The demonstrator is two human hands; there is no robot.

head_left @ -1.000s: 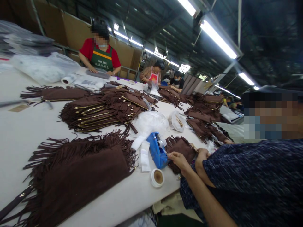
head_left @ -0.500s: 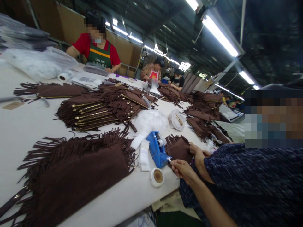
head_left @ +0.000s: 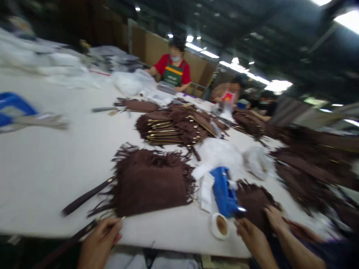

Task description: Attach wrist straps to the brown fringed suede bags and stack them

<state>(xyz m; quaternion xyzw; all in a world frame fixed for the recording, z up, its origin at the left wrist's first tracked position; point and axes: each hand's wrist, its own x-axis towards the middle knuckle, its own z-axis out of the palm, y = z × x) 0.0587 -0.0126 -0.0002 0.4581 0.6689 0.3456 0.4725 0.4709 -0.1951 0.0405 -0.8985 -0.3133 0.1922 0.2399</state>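
Note:
My left hand is at the table's near edge, at the lower left corner of a dark brown fringed bag. Its fingers are closed in a pinch at that corner, beside a bit of gold metal. The bag lies flat, with fringe along its top and sides. One brown strap stretches out to the left on the tabletop. A second strap runs from beside my fingers down past the table edge. My right hand is out of view. Motion blur softens the details.
A co-worker's hands work on a brown fringed piece at right, by a blue tape dispenser and tape roll. Stacked bags lie behind. Another blue dispenser sits far left. A person in red works across the table.
The view has swung left, so the bag, the stack and the co-worker appear further right. My left hand and the far-left blue dispenser have come into view.

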